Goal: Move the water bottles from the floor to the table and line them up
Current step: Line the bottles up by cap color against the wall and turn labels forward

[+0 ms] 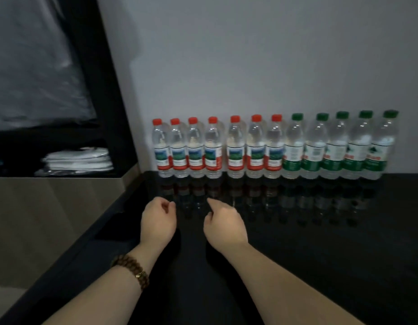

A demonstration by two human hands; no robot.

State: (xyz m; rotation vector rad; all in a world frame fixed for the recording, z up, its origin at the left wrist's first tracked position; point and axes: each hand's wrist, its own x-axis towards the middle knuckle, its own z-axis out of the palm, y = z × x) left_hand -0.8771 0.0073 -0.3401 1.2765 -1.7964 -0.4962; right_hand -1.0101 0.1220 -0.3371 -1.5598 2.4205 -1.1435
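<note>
Several water bottles stand upright in one row along the back of the glossy black table [320, 231], against the wall. The red-capped bottles [212, 148] fill the left part of the row. The green-capped bottles [337, 148] fill the right part. My left hand [157, 221] hovers over the table in front of the leftmost bottles, its fingers loosely curled and holding nothing. My right hand [223, 225] is beside it, also loosely curled and empty, forefinger pointing toward the row. Neither hand touches a bottle.
A pale wall [250, 66] rises behind the bottles. To the left stands a dark shelf unit [104, 90] holding folded white cloth [79, 161]. Beige floor [39, 219] lies below the table's left edge. A beaded bracelet [132, 269] is on my left wrist.
</note>
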